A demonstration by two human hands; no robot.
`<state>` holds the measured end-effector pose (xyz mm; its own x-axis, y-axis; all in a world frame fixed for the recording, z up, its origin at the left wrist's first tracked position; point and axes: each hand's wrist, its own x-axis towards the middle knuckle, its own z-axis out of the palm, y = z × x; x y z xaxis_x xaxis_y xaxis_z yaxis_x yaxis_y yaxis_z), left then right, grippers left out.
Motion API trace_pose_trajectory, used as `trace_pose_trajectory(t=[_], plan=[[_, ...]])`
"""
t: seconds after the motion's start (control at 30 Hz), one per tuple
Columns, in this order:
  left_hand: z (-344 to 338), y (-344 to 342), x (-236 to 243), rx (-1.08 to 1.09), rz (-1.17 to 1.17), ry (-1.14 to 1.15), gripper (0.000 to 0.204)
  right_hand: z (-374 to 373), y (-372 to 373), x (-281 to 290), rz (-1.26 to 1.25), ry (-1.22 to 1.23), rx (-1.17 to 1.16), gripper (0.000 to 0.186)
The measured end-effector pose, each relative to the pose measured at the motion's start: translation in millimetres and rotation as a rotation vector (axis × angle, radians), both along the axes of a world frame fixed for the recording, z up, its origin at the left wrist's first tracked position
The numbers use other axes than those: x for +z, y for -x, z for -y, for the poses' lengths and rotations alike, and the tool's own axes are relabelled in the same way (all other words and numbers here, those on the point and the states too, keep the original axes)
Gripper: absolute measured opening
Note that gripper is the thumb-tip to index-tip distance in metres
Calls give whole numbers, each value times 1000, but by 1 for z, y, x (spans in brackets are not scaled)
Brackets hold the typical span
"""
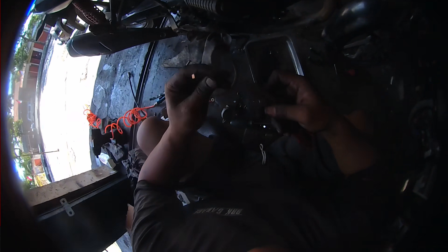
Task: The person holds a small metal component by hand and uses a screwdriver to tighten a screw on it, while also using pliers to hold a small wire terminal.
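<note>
My left hand (189,95) is raised in front of my chest. Its fingers are curled and the thumb presses against them; what sits in the grip is lost in the shadow. A small copper-coloured glint (193,76) shows at its fingers. Facing it across a dark gap is my right hand (301,105), fingers bent and thumb stretched toward the left. Whatever lies within its curled fingers is too dark to name. Below and between the hands, small dark parts (233,111) lie in deep shade.
A motorcycle's black exhaust muffler (116,40) and coil spring (201,3) hang across the top. Beyond my hands lies a rectangular tray with a shiny rim (295,56). An orange coiled hose (133,117) runs along the left. A ledge (74,185) is at lower left.
</note>
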<state>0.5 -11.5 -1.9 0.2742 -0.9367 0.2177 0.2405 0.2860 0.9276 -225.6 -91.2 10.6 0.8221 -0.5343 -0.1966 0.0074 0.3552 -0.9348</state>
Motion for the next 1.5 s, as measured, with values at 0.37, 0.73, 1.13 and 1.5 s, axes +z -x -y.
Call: trace_pose_trajectory(t=[0.37,0.73,1.13,1.5], plan=[[-1,10,-9,-411,-575,234,15,-6,0,14,-15,288,-184,27],[-2,11,-7,-470,-609,263,13,-12,-2,12,46,304,-269,29],[-9,28,-13,-270,-29,95,14,-4,-12,14,87,546,-132,19],[3,32,-19,-514,-533,157,12,-13,-13,18,199,512,-256,18]])
